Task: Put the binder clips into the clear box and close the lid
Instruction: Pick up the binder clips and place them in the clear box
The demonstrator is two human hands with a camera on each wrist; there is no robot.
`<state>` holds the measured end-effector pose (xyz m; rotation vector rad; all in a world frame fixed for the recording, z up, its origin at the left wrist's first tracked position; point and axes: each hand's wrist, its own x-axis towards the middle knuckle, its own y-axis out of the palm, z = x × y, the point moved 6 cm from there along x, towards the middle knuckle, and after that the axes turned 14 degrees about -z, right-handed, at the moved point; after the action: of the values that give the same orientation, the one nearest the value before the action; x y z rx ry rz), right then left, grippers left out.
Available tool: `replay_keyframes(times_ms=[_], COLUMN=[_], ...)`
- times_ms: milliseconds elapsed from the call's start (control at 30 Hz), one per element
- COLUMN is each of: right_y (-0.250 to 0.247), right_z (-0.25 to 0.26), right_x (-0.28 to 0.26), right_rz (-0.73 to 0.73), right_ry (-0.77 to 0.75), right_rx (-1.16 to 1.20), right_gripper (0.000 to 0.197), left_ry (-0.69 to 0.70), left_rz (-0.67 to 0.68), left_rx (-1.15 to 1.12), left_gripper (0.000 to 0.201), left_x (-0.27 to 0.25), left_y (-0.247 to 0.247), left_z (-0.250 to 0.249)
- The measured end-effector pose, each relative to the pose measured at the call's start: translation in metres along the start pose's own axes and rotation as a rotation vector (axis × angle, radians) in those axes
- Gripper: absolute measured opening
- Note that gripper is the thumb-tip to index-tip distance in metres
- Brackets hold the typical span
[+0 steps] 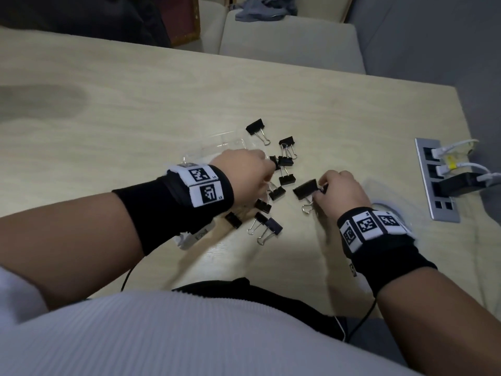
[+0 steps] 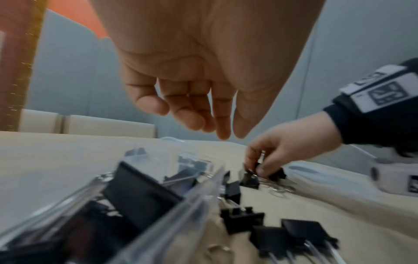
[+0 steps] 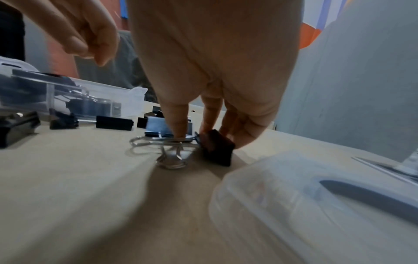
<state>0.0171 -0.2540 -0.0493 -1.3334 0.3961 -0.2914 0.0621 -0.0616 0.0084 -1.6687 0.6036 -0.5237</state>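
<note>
Several black binder clips lie scattered on the light wooden table. The clear box sits under my left hand, with clips inside it; its wall shows in the right wrist view. My left hand hovers above the box's right edge, fingers relaxed and empty. My right hand pinches a large binder clip on the table, thumb on its wire handles and fingers on its black body. The clear lid lies under my right wrist.
A metal socket strip with white plugs and a black adapter is set into the table at the right. The table's right edge runs just beyond it. Pale chairs stand past the far edge. A cable hangs at the near edge.
</note>
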Motion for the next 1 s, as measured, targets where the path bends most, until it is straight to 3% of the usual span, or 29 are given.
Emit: replay_keyframes(times_ms=[67,200,367,533,666,900,1000], right_y=[-0.004,0.001,0.007,-0.003,-0.016,-0.022,-0.022], right_z=[0.003,0.015,0.026,0.027,0.043,0.074,0.072], right_x=[-0.002,-0.014,-0.029,-0.03,-0.035,-0.04,-0.035], right_rz=[-0.024,0.023,-0.111,-0.106,-0.132,-0.176,-0.124], right_ry=[-0.049,-0.244,-0.321,-0.315,-0.458,-0.582,-0.501], right_rx=[0.047,-0.115,-0.203,0.023,0.128,0.25,0.196], right_gripper=[0.039,0.06,0.057,0.055,0.053,0.066,0.081], left_ry=[0.064,0.082,0.075,-0.073,-0.178,-0.374,-0.44], left_rz=[0.031,0.052,0.069,0.034,0.047,-0.004,-0.004], left_rx=[0.019,0.028,0.045,-0.146,-0.314,-0.528,-0.481], left_gripper=[0.023,0.027,0.03,0.041,0.046,0.034,0.023], left_x=[-0.002,0.001,0.005,0.007,0.008,0.004,0.0], left_y=[0.005,0.009,0.018,0.02,0.013,-0.003,-0.013], left_z=[-0.015,-0.025,-0.031,-0.019,-0.008,0.021,0.039])
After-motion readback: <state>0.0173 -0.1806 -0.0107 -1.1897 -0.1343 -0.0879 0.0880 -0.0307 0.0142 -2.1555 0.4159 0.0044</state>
